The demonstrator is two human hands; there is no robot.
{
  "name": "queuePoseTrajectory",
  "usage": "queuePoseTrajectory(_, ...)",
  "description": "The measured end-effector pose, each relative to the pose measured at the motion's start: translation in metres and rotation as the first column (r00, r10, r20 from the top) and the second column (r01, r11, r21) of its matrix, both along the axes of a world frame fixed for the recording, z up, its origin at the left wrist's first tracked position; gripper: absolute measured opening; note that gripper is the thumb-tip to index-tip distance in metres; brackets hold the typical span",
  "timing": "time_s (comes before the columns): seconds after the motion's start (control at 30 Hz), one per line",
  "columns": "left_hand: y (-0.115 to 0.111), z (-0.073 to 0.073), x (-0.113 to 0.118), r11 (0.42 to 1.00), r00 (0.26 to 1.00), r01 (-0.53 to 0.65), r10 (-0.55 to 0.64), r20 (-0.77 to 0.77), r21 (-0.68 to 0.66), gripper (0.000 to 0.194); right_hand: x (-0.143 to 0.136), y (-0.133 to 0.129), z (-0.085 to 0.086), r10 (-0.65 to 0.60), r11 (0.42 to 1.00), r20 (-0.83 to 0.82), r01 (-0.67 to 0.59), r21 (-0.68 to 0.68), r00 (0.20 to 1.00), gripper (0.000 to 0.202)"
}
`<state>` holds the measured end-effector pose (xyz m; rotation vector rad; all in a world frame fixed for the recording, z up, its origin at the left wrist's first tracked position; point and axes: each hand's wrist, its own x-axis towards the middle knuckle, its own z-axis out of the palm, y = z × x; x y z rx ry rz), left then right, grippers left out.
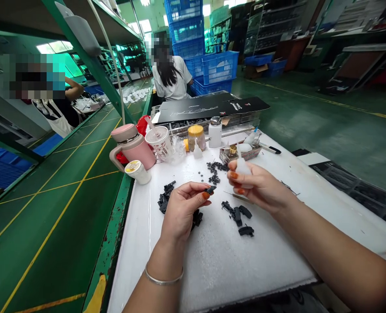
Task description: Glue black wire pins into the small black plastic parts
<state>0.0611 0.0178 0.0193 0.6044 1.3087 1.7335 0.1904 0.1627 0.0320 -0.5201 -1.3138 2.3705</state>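
Cardboard (209, 106) has blurry writing (240, 105); in front of it, left hand (181, 208) pinches a black part (210, 190), right hand (261, 184) grips a bottle (242, 165).

Windows (206, 10) glare behind; white tabletop (232, 265) bright (wide-angle stretch at edges)

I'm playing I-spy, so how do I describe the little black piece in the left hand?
Find the flat white tabletop, then the bare left hand, on the arm with a round silver metal bangle. The small black piece is pinched between its thumb and finger, while the other black pieces lie loose on the tabletop.
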Motion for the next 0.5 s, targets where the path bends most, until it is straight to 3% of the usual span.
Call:
queuePoseTrajectory(0.1, 0.000, -0.001, 0.001, 1.000, 1.000, 0.001, -0.001, -0.031, 0.020, 0.014, -0.004, -0.009, -0.009, 0.145, 0.989, 0.052, -0.147, 0.031, 0.988, 0.023)
queuePoseTrajectory(0.2, 0.002, -0.002, 0.001, 0.999, 0.994, 0.026, -0.022, -0.106, 0.044, 0.012, -0.007, -0.016, -0.014, 0.205, 0.976, 0.065, -0.209, 0.060, 0.977, 0.026)
queuePoseTrajectory(0.37, 0.003, -0.005, 0.001, 0.996, 0.953, 0.082, -0.069, -0.296, 0.034, 0.011, -0.009, -0.020, -0.016, 0.247, 0.969, 0.049, -0.248, 0.000, 0.968, 0.024)
queuePoseTrajectory(0.5, 0.004, -0.006, 0.002, 0.998, 0.968, 0.062, -0.060, -0.242, 0.001, 0.025, -0.011, -0.018, -0.017, 0.177, 0.984, 0.028, -0.177, -0.010, 0.984, 0.029)
